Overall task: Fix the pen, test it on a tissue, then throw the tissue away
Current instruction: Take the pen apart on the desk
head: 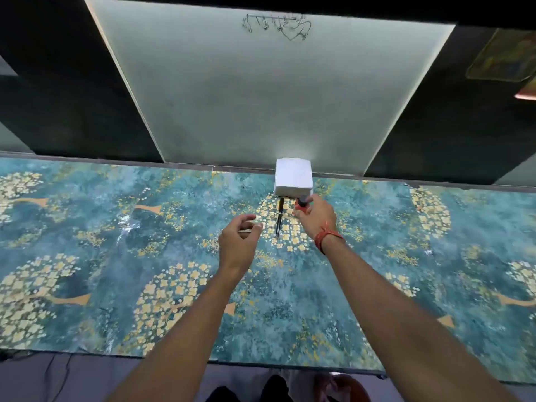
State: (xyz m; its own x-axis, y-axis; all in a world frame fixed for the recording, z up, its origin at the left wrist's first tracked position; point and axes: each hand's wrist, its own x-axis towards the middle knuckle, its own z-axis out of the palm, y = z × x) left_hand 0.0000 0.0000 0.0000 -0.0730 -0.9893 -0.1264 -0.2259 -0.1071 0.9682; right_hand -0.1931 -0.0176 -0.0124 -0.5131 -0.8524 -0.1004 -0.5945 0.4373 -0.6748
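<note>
A thin black pen [279, 217] lies on the flowered blue tablecloth [145, 242], pointing away from me. Just behind it a white stack of tissues [293, 177] sits against the wall. My right hand [314, 214], with a red thread at the wrist, grips a small red bottle with a black cap [301, 203] right of the pen and in front of the tissues. My left hand [239, 242] hovers left of the pen, fingers curled and apart, holding nothing.
A pale wall panel [275, 97] with a scribbled drawing rises behind the table, dark panels on both sides. The table's near edge [261, 364] runs along the bottom, with cables and my feet on the floor below it.
</note>
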